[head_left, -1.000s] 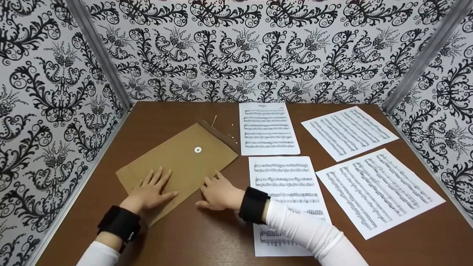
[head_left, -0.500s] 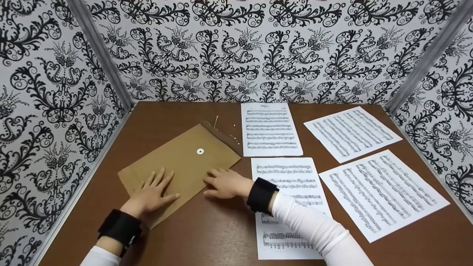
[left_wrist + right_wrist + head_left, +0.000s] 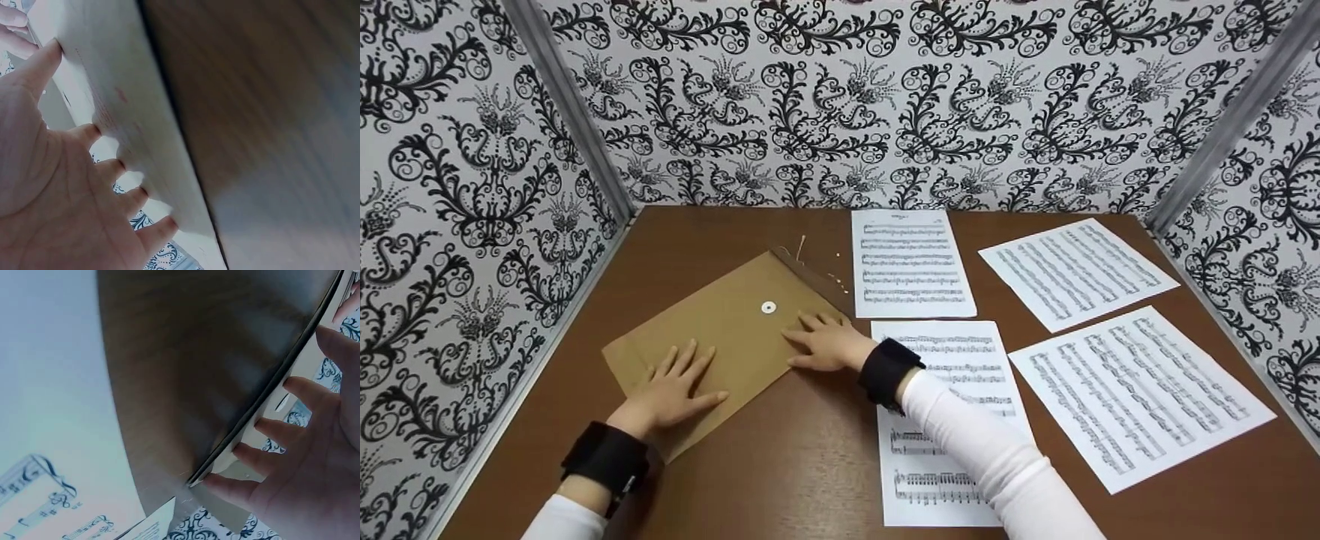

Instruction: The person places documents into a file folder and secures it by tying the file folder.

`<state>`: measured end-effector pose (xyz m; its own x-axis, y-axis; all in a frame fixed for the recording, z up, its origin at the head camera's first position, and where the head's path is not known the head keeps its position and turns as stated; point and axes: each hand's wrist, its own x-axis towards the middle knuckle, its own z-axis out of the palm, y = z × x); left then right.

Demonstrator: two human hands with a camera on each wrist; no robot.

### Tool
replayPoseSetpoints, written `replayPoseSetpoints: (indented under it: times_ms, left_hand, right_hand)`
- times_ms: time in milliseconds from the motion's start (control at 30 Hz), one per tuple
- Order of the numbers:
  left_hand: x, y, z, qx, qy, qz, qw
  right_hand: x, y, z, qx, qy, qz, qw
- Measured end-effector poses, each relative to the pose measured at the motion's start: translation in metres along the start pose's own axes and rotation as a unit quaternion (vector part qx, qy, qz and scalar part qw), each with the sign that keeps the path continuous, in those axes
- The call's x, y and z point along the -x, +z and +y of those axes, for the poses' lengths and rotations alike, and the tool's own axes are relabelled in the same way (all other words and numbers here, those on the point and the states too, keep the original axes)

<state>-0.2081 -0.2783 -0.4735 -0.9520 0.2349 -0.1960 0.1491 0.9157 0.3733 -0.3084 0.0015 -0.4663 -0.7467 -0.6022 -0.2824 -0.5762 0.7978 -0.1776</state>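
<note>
A tan paper envelope [image 3: 720, 315] lies aslant on the brown table, its white button [image 3: 768, 307] facing up. Its darker flap [image 3: 810, 271] is folded out at the far right end, with a loose string [image 3: 801, 246] beside it. My left hand [image 3: 671, 390] rests spread on the envelope's near left part; in the left wrist view its fingertips [image 3: 169, 222] touch the paper. My right hand [image 3: 826, 343] lies on the envelope's right edge near the flap, and the right wrist view shows its straight fingertips [image 3: 242, 451] on the paper. Neither hand grips anything.
Several sheets of music lie to the right: one at the back [image 3: 913, 262], one under the right forearm [image 3: 952, 435], and two tilted ones [image 3: 1078, 274] farther right. Small light flecks [image 3: 840, 283] lie by the flap. Patterned walls [image 3: 885, 105] enclose the table.
My right hand has slid up along the envelope's right edge toward the flap, its fingers now straighter on the paper. The left hand has stayed in place on the envelope.
</note>
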Motion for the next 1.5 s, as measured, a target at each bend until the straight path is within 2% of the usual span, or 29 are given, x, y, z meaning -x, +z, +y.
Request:
replayPoseSetpoints:
  times_ms: [200,500,667,867,1100,1267,1500]
  left_hand:
    - [0.002,0.004,-0.001,-0.006,-0.003,0.004,1.0000]
    - [0.001,0.000,0.001,-0.012,-0.003,0.010,0.9999]
    - [0.001,-0.002,0.002,-0.003,-0.002,0.005,1.0000]
    - [-0.003,-0.008,-0.002,0.007,-0.011,-0.022,0.9997]
    - [-0.009,-0.016,-0.003,-0.007,-0.021,-0.034,0.9992]
    - [-0.016,-0.021,-0.002,-0.017,-0.035,-0.045,0.9982]
    - [-0.025,-0.025,0.000,-0.001,-0.031,-0.049,0.9983]
  right_hand:
    - [0.001,-0.002,0.003,-0.012,0.005,0.010,1.000]
    - [0.002,-0.003,0.006,-0.002,0.004,0.030,1.000]
    - [0.003,-0.005,0.004,0.002,0.011,0.022,1.000]
    - [0.008,-0.007,0.001,0.010,0.021,0.015,1.000]
    - [0.018,-0.008,-0.007,0.002,0.018,0.003,1.000]
    - [0.028,-0.007,-0.016,0.028,0.019,-0.001,0.999]
    - [0.042,-0.006,-0.029,0.053,0.017,-0.021,0.998]
